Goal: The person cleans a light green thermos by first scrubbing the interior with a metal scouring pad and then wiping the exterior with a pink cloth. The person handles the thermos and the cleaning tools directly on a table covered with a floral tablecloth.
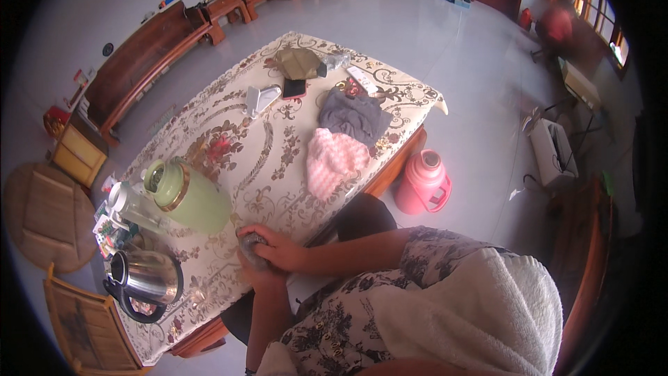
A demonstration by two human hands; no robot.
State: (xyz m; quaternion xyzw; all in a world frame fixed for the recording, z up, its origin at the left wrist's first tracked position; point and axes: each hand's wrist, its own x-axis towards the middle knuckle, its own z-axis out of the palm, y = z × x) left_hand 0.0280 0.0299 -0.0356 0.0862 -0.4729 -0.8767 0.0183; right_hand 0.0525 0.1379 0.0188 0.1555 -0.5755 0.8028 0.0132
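Observation:
At the near edge of the table, my two hands are together around a small, shiny grey rounded thing [253,248], whose kind I cannot make out. My left hand [261,276] is closed round it from below, its fingers mostly hidden. From the right, my right hand [281,249] reaches over it with bent fingers pressing on its top and side. Just beyond my hands, a pale green thermos flask [198,202] with a gold band stands on the patterned tablecloth [240,160]. Left of it are a clear plastic jug [139,210] with a white top and a steel kettle [154,277] with a black handle.
A pink checked cloth [337,161], a dark grey cloth [353,115], a phone [294,88], a white holder [263,101] and an olive bag [299,63] lie across the table. On the floor to the right stands a pink thermos flask [422,184]. Wooden stools [87,331] are at left.

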